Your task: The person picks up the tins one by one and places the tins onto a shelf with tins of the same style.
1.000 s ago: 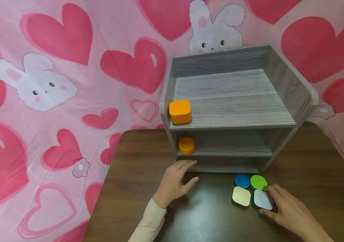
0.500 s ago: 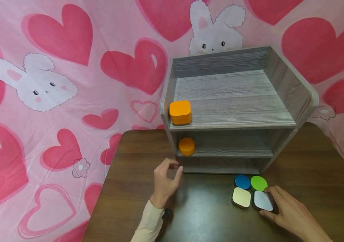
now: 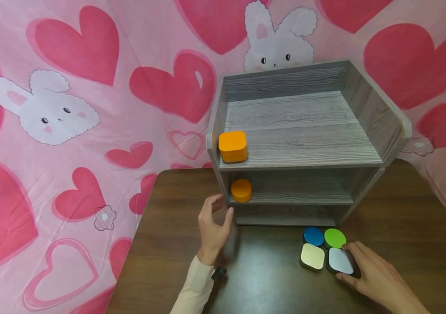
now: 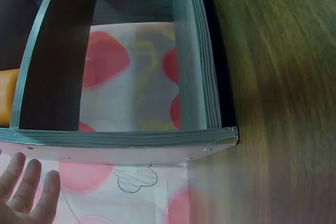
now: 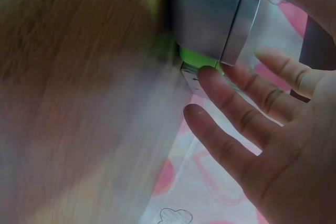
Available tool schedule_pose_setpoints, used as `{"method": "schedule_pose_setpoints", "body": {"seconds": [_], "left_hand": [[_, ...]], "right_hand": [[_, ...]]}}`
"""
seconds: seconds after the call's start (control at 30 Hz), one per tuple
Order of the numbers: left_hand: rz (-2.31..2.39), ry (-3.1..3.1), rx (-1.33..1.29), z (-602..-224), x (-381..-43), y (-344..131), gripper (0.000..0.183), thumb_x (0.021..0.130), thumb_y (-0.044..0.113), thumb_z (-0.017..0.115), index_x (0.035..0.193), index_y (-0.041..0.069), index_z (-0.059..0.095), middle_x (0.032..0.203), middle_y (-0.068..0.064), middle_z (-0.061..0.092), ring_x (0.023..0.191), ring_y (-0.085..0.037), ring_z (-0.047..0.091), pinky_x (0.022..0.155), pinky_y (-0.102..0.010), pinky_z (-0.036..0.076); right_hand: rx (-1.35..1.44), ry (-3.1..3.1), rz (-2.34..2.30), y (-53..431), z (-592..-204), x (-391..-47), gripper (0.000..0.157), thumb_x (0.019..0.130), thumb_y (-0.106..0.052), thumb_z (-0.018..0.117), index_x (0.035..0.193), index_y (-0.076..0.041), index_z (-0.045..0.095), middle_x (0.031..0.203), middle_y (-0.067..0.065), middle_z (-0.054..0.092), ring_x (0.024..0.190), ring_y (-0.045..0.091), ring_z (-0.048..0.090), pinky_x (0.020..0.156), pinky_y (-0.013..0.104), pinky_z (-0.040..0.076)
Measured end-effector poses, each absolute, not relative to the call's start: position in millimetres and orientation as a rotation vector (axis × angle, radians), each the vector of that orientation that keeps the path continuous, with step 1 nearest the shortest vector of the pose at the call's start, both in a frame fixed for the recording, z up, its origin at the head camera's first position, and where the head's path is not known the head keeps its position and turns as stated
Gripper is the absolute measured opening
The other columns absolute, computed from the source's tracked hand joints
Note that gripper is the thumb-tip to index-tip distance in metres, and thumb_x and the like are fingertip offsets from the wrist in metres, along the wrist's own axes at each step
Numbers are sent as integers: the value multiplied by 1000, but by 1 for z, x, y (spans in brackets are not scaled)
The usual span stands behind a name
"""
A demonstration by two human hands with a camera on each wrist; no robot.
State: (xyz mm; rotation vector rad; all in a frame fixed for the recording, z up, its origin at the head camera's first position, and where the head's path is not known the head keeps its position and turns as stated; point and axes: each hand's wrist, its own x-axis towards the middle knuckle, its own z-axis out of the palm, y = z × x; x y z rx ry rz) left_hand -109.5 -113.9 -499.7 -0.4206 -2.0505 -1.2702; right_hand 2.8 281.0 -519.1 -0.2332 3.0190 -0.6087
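Note:
My left hand (image 3: 212, 231) is raised beside the lower left corner of the grey wooden shelf (image 3: 293, 165), thumb and fingers apart with nothing between them. In the left wrist view its fingers (image 4: 47, 190) lie outside the shelf's side panel. My right hand (image 3: 377, 272) is around a rounded-square tin with a silver lid (image 3: 340, 261) on the table, thumb and forefinger at opposite sides. In the right wrist view the fingers (image 5: 226, 150) look extended, fingertips at the tin's edge. Touching or close to it are a cream-lidded square tin (image 3: 312, 256), a blue-lidded round tin (image 3: 314, 236) and a green-lidded round tin (image 3: 335, 238).
An orange rounded-square tin (image 3: 233, 146) stands at the left of the shelf's top. Below it, on the middle level, is an orange round tin (image 3: 241, 190). The brown wooden table (image 3: 168, 226) meets a pink fabric backdrop (image 3: 160, 35) printed with hearts and rabbits.
My left hand has drawn back left from the shelf's front, then lifted slightly with its fingers spreading apart again. My right hand and the tins keep their places.

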Motion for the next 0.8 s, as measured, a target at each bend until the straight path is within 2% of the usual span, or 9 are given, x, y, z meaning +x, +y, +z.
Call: {"method": "schedule_pose_setpoints", "body": {"seconds": [0.17,0.33,0.5,0.8], "left_hand": [[-1352,-2026,-478,-504,-116,-112,51,84,6,81,132,5,62,123,-13,70,105,-29,73,91,-46,63],[-1347,-1975,-556,-507,-120,-110,66,77,-2,84,137,1,58,127,-18,65,105,-31,70,89,-46,63],[-1324,-1924,-572,-510,-123,-109,63,76,-6,83,134,-2,58,128,-22,64,113,-29,66,85,-42,64],[-1347,-1886,-582,-509,-129,-108,51,84,-4,76,132,-3,59,126,-23,64,114,-24,66,87,-29,63]], "right_hand": [[-245,3030,-617,281,-521,3,70,66,-42,96,117,-7,63,113,12,67,89,20,63,70,48,58],[-261,3052,-617,281,-524,3,71,65,-42,96,117,-7,63,112,11,67,88,19,62,70,46,57],[-251,3053,-628,281,-525,4,69,66,-39,96,117,-7,63,114,12,68,90,21,64,72,47,58],[-233,3023,-631,282,-526,4,66,67,-36,95,118,-7,64,115,14,68,92,23,65,73,50,58]]}}
